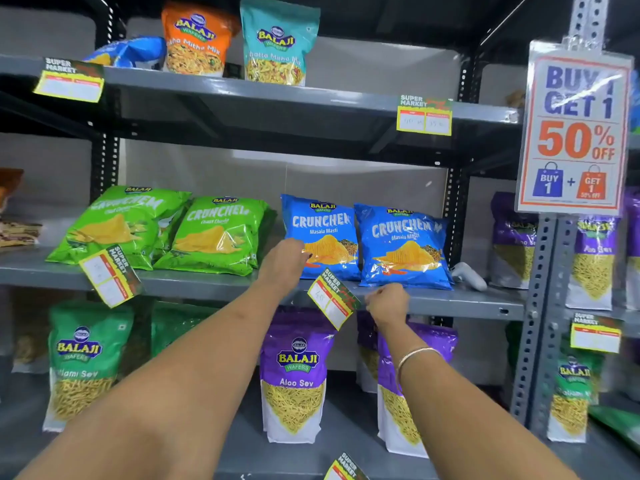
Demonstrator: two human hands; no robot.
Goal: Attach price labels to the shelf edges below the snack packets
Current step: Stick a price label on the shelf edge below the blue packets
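Observation:
A yellow-edged price label (pixel 331 298) hangs tilted on the middle shelf edge (pixel 450 301), below two blue Crunchem packets (pixel 320 237). My right hand (pixel 387 303) pinches the label's right end against the edge. My left hand (pixel 284 261) rests on the shelf at the left blue packet's lower corner, fingers curled; whether it grips the packet is unclear. Another label (pixel 110 276) hangs crooked under the green Crunchem packets (pixel 214 233). The upper shelf edge carries two labels (pixel 424 115).
A "Buy 1 Get 1" sign (pixel 575 129) hangs on the right upright. A grey handheld device (pixel 469 274) lies on the middle shelf beside the blue packets. Purple Aloo Sev packets (pixel 294 372) stand on the lower shelf. A loose label (pixel 346 467) shows at the bottom.

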